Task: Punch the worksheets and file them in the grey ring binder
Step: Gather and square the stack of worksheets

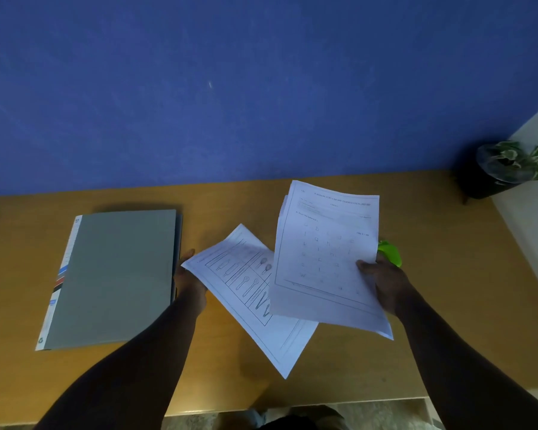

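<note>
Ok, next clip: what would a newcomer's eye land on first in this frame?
Probably the white worksheets in mid-frame: the right hand holds a small stack up over the wooden desk, while the left hand holds a single sheet of drawings beside it. Next, the closed grey ring binder lying flat at left, and a bright green object peeking out behind the stack.

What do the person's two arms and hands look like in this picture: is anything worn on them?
Both forearms are bare up to the picture's lower edge, with no sleeves showing. No watch, bracelet or gloves appear on the left hand or the right hand. The dim light hides finer details such as rings.
</note>
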Action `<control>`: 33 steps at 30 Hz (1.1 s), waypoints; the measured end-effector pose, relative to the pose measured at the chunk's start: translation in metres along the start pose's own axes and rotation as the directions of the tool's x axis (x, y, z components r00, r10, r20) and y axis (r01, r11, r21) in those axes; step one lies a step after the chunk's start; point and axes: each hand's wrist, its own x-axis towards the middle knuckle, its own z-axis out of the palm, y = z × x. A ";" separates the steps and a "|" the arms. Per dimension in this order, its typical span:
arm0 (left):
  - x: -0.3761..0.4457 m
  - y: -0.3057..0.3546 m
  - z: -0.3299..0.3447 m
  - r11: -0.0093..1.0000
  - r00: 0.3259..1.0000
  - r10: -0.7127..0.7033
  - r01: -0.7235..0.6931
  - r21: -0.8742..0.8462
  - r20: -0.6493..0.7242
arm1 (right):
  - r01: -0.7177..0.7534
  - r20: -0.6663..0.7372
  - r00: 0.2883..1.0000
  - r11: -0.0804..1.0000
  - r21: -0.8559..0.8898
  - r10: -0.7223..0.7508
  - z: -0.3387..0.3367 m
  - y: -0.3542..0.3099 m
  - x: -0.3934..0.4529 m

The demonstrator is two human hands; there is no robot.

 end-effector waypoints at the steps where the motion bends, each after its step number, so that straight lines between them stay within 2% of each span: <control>1: -0.002 -0.002 -0.002 0.999 0.998 -0.038 0.036 0.032 0.044 | -0.007 -0.006 1.000 1.000 -0.009 0.007 0.001 0.002 0.002; 3: -0.002 -0.006 -0.003 0.992 0.987 -0.123 0.119 0.039 0.106 | -0.020 -0.016 1.000 0.999 -0.032 0.019 0.002 0.006 0.005; 6: -0.005 -0.010 -0.002 0.950 0.949 -0.300 0.307 -0.063 0.100 | -0.048 -0.035 0.998 0.997 -0.066 0.045 0.002 0.013 0.011; 8: -0.001 -0.016 -0.002 0.934 0.929 -0.351 0.356 -0.022 0.118 | -0.055 -0.048 0.998 0.993 -0.101 0.051 0.003 0.017 0.013; 12: -0.001 -0.023 0.006 0.927 0.935 -0.335 0.305 0.217 0.115 | -0.073 -0.112 0.992 0.976 -0.205 0.050 0.007 0.021 0.014; 15: -0.002 -0.034 0.014 0.897 0.951 -0.296 0.243 0.370 0.093 | -0.091 -0.172 0.985 0.927 -0.363 0.030 0.005 0.029 0.018; 19: 0.003 -0.050 0.025 0.870 0.988 -0.154 0.122 0.478 0.028 | -0.091 -0.193 0.981 0.863 -0.497 -0.008 0.001 0.034 0.018; 24: 0.008 -0.052 0.041 0.663 0.995 0.096 -0.080 0.744 0.022 | -0.090 -0.178 0.984 0.820 -0.565 -0.015 -0.003 0.037 0.016; 27: 0.016 -0.046 0.049 0.457 0.958 0.250 -0.244 0.855 0.140 | -0.108 -0.187 0.982 0.798 -0.593 -0.006 -0.005 0.043 0.016; 30: 0.025 -0.033 0.062 0.261 0.905 0.307 -0.377 0.889 0.294 | -0.134 -0.198 0.980 0.776 -0.617 0.011 -0.004 0.045 0.014; 33: 0.033 -0.019 0.083 0.189 0.881 0.316 -0.423 0.886 0.353 | -0.139 -0.202 0.979 0.775 -0.617 0.015 -0.003 0.049 0.014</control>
